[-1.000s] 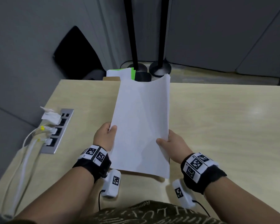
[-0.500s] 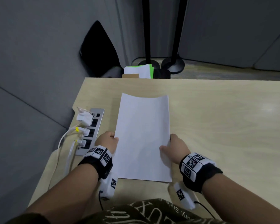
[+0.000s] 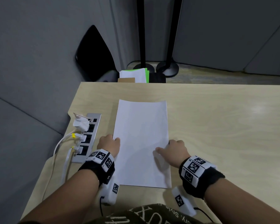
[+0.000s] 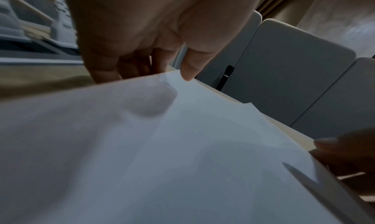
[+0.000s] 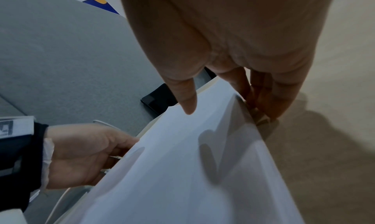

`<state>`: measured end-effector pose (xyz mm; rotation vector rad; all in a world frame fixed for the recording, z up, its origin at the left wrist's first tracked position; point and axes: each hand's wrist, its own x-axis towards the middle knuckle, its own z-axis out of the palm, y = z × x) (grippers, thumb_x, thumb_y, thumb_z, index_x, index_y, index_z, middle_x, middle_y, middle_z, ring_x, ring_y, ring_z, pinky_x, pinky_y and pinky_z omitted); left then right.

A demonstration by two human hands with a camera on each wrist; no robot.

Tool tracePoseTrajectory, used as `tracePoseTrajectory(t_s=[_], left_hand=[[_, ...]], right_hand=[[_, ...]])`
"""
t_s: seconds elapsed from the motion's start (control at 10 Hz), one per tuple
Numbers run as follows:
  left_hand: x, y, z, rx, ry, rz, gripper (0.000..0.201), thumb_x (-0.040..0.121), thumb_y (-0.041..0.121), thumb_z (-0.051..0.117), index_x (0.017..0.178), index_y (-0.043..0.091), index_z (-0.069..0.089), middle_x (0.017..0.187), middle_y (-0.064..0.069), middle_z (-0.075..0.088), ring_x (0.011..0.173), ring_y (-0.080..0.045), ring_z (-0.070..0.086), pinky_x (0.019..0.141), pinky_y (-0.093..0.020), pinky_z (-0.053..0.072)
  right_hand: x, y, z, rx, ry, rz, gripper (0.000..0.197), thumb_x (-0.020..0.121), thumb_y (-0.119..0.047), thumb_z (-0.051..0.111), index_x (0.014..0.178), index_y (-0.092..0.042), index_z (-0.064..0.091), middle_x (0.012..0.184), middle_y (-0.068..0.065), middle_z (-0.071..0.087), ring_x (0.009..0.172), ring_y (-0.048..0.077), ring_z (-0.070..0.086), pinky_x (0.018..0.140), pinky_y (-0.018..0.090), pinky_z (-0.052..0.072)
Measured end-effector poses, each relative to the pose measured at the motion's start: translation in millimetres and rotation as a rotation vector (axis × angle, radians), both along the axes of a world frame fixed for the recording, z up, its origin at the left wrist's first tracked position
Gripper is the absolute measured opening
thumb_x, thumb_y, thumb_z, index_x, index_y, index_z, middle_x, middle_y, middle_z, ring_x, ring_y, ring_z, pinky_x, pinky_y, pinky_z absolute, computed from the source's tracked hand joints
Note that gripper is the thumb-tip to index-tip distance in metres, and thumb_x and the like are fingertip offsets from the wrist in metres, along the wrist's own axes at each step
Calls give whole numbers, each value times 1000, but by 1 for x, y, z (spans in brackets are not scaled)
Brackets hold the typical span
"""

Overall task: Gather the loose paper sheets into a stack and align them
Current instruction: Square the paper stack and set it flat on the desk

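Note:
A stack of white paper sheets (image 3: 141,143) lies lengthwise on the light wooden table (image 3: 217,126), its far edge slightly curled up. My left hand (image 3: 116,141) holds the stack's left edge, thumb on top and fingers curled beneath. My right hand (image 3: 164,147) holds the right edge the same way. In the left wrist view the thumb (image 4: 187,73) touches the paper (image 4: 162,155). In the right wrist view the thumb (image 5: 188,104) rests on the top sheet (image 5: 192,171) and the fingers (image 5: 263,102) reach under the edge, where separate sheet edges show.
A metal socket strip (image 3: 87,136) with white plugs and cables is set into the table just left of my left hand, near the table's left edge. Beyond the far edge are white and green papers (image 3: 134,75) and two black stand bases (image 3: 167,68).
The stack was held up and tilted a second ago; both hands have lowered it until it lies almost flat on the table. Both hands keep the same hold on its side edges.

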<state>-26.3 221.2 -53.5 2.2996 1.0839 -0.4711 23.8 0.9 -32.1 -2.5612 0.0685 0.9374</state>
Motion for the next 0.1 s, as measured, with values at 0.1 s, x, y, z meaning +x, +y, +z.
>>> tracePoseTrajectory(t_s=[0.1], left_hand=[[-4, -1, 6, 10, -12, 2, 43, 92, 30, 39, 114, -4, 52, 119, -25, 54, 98, -39, 57, 75, -35, 41]], right_hand=[[4, -18, 6, 27, -7, -6, 63, 80, -57, 58, 118, -7, 54, 124, 14, 47, 105, 32, 55, 85, 36, 50]])
